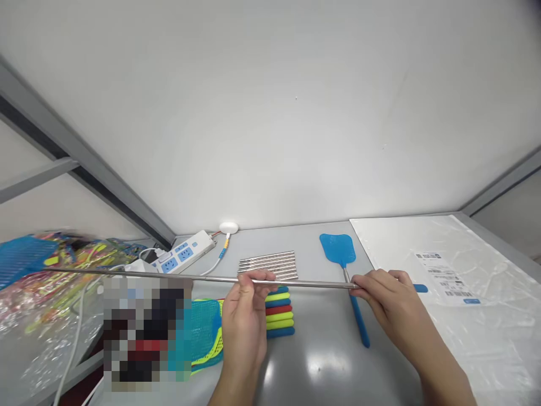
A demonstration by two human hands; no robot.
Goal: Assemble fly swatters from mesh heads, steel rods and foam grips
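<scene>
Rod of slim silver metal (313,283) runs nine-to-three o'clock above the grey tabletop (313,361); left fingers (262,275) pinch it partway along, while right fingers (372,283) close around its three-o'clock end, a blue flat-headed flyswatter (338,248) toward their eleven.

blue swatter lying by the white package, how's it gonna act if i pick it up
The blue swatter should feel light, since its head looks thin and its shaft slender. The head will probably flex, while the straight metal shaft stays fairly stiff. That wide, flat head should also discourage rolling.
</scene>
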